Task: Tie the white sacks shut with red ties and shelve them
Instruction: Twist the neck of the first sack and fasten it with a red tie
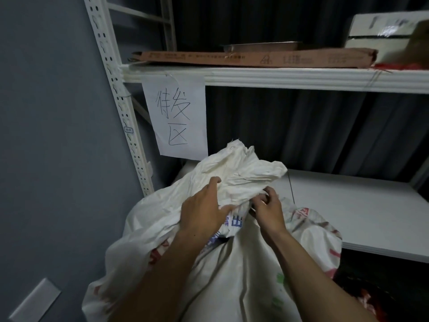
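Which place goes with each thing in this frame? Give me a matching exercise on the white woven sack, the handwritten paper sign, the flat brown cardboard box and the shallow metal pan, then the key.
Things:
1. white woven sack
2. handwritten paper sign
3. flat brown cardboard box
4. shallow metal pan

Places:
A. lying flat on the upper shelf
B. hanging from the upper shelf's front edge
C. gathered at its mouth under the left hand and right hand
D. resting on top of the cardboard box

Pairs: 1-C, 2-B, 3-A, 4-D
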